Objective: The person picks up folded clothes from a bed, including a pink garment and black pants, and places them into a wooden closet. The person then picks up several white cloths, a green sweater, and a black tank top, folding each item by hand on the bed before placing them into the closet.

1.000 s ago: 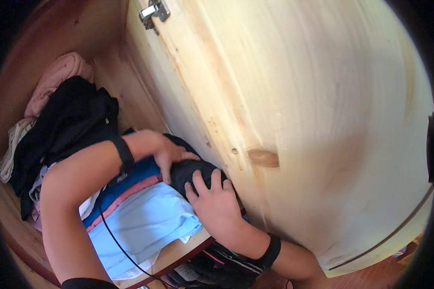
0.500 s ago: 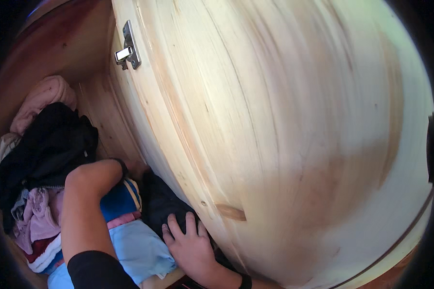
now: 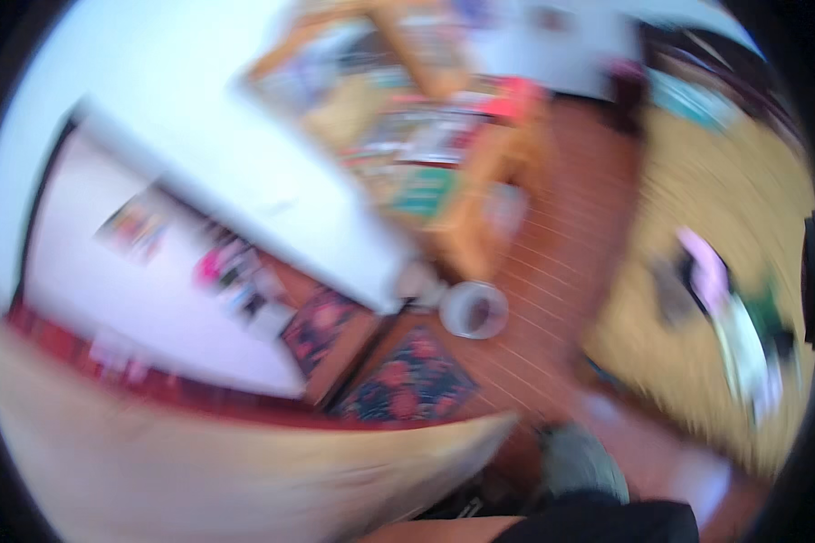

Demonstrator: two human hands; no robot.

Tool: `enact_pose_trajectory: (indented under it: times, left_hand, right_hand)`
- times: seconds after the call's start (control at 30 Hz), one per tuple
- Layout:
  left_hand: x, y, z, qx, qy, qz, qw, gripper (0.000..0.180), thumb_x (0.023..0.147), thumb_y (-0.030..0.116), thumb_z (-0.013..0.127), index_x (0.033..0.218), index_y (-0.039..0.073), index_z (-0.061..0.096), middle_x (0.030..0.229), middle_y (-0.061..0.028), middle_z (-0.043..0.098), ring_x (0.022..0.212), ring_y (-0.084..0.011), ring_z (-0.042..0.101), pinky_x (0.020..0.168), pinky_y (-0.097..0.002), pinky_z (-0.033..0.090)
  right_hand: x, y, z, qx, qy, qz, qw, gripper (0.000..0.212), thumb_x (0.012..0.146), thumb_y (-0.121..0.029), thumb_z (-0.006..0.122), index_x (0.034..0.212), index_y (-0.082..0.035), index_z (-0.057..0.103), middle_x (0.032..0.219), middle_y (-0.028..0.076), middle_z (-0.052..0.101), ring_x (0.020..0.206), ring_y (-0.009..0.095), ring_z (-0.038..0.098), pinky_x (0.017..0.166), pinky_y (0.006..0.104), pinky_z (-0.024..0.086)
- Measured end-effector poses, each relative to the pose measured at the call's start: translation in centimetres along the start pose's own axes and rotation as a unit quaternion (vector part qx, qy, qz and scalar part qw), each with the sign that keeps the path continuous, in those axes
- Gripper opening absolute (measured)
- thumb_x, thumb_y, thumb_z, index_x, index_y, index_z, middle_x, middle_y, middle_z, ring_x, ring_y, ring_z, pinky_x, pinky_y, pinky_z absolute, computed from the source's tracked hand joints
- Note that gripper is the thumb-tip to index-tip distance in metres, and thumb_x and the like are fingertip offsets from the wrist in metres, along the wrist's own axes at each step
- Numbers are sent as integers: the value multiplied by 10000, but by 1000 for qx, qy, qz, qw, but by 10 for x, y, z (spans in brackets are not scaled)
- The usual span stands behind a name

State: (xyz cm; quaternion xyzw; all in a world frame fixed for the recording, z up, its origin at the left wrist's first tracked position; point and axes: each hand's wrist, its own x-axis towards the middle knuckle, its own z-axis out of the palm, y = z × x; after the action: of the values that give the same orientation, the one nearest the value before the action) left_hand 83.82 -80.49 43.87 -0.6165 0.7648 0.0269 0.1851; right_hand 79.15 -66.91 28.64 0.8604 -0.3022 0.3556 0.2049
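Neither of my hands shows in this smeared view. At the lower edge I see only a strip of bare arm and a black sleeve. The hand on that arm lies out of the picture. Close by on the lower left spreads the pale wooden door, its upper edge curving across the view. The clothes inside the cupboard are out of sight.
A wooden shelf unit with blurred items stands ahead on the red-brown floor. Nearby are a white round bin and a dark floral mat. Clothes lie on a yellowish-tan surface at right.
My view has swung from the cupboard to the room. Both hands, seen before among the clothes, have left the picture; the door now fills the lower left.
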Motion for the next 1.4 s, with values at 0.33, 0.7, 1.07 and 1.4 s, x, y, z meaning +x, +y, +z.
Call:
enact_pose_trajectory:
  times: [0.33, 0.7, 1.07, 1.4]
  left_hand:
    - [-48, 342, 185, -47, -84, 356, 930, 443, 918, 289, 639, 1277, 32, 594, 1168, -141, 656, 1037, -261, 616, 856, -392, 509]
    - [-118, 453, 234, -40, -165, 439, 882, 419, 943, 266, 627, 1290, 34, 586, 1186, -125, 647, 1035, -232, 604, 866, -370, 504]
    - [-167, 563, 220, 55, -229, 404, 884, 395, 967, 242, 615, 1302, 37, 578, 1204, -108, 637, 1033, -204, 593, 877, -348, 499]
    - [-179, 588, 169, 127, -274, 321, 898, 375, 983, 218, 604, 1309, 35, 572, 1196, -94, 635, 1009, -187, 590, 872, -332, 498]
  right_hand:
    - [-354, 20, -53, 440, -97, 117, 885, 329, 929, -260, 589, 1191, -69, 637, 1202, 134, 635, 1118, 277, 579, 952, 420, 471]
    - [-882, -72, -384, -30, -191, 915, 354, 281, 827, -254, 569, 908, -47, 740, 946, 194, 715, 906, 357, 694, 754, 441, 549]
    - [-1070, -130, -390, 66, 117, 978, 159, 478, 829, -375, 615, 1144, -18, 656, 1157, 203, 670, 1102, 352, 626, 952, 420, 482]
    - [-1212, -1, -389, -86, 547, 828, -88, 807, 717, -172, 794, 1386, 54, 405, 1302, 258, 567, 1206, 370, 563, 1012, 411, 457]
